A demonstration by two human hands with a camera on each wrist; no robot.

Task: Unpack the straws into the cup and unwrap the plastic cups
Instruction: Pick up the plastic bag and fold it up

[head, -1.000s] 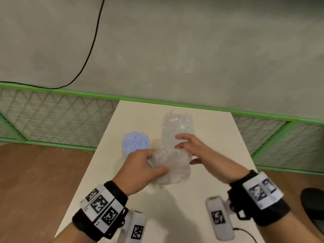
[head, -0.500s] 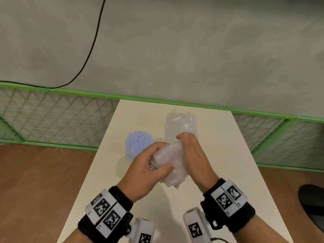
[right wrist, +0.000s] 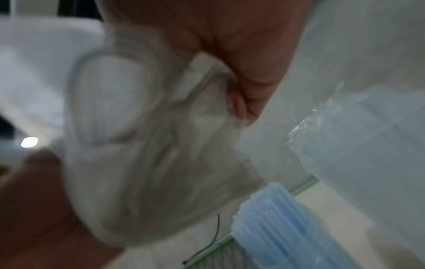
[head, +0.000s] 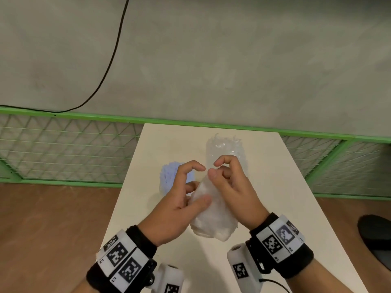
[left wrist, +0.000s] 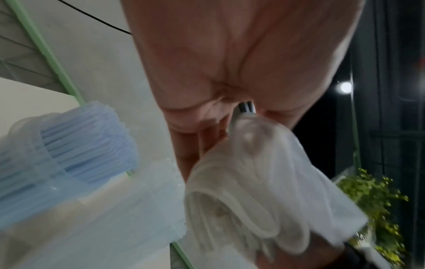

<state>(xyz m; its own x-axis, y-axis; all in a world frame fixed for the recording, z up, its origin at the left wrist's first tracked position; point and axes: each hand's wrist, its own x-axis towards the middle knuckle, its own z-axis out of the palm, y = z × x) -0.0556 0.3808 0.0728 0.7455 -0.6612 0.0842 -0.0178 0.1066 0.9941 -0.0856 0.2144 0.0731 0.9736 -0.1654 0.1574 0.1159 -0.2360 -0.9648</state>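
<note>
The crumpled plastic wrap (head: 212,216) hangs between your hands above the near half of the desk (head: 281,199). Your left hand (head: 179,199) grips it with thumb and curled fingers; your right hand (head: 230,182) pinches its top edge. Your left hand half hides the cup of blue straws (head: 169,176), and your right blocks the wrapped cup stack (head: 224,149). Both wrist views are blurred.

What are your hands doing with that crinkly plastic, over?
Both hands, left and right, pinching the crumpled clear plastic wrapper. Blue straws already in their cup. Nothing in the way.
</note>
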